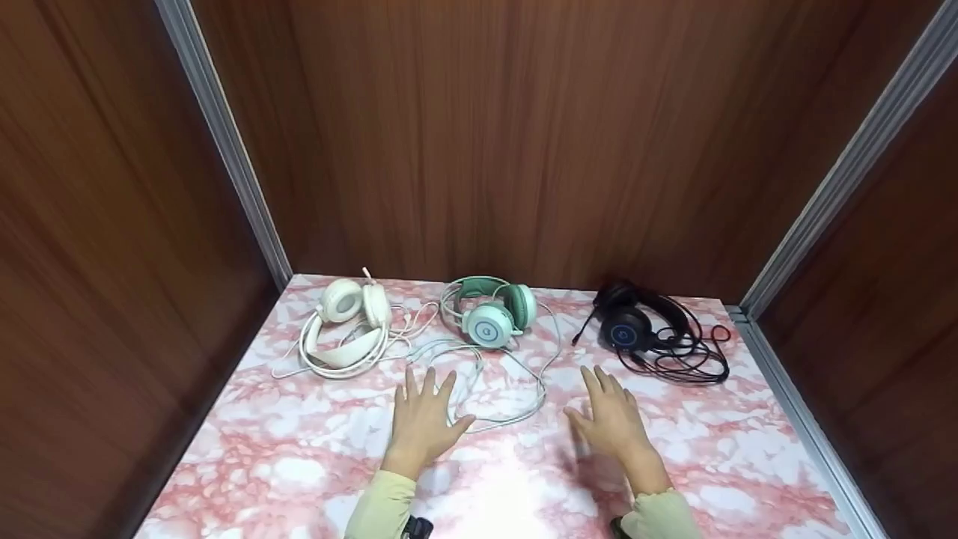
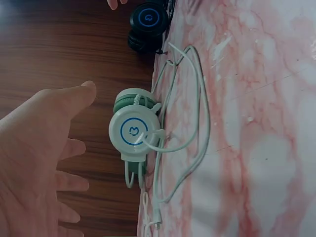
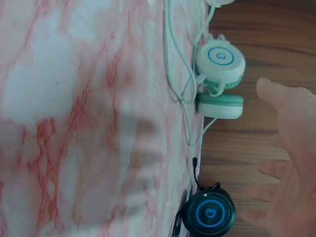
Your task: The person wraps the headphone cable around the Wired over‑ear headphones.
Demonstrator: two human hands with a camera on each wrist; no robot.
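Three headsets lie in a row along the back of the table. At the left is a cream-white headset (image 1: 350, 340) with its cable looped about it. In the middle stands a mint-green headset (image 1: 490, 322), its pale cable (image 1: 542, 389) spread out in front. The black headset (image 1: 627, 326) lies at the right, with a thin microphone and a bundled black cable (image 1: 700, 367). My left hand (image 1: 425, 419), fingers spread, is just in front of the green headset's cable and holds nothing. My right hand (image 1: 612, 419) is likewise spread and holds nothing, in front of the black headset.
The table (image 1: 284, 442) has a pink and white marbled top. Brown wood-grain panels (image 1: 479, 150) rise behind it and on both sides, with grey metal strips (image 1: 232, 135) at the corners. Bright glare falls on the table's front middle.
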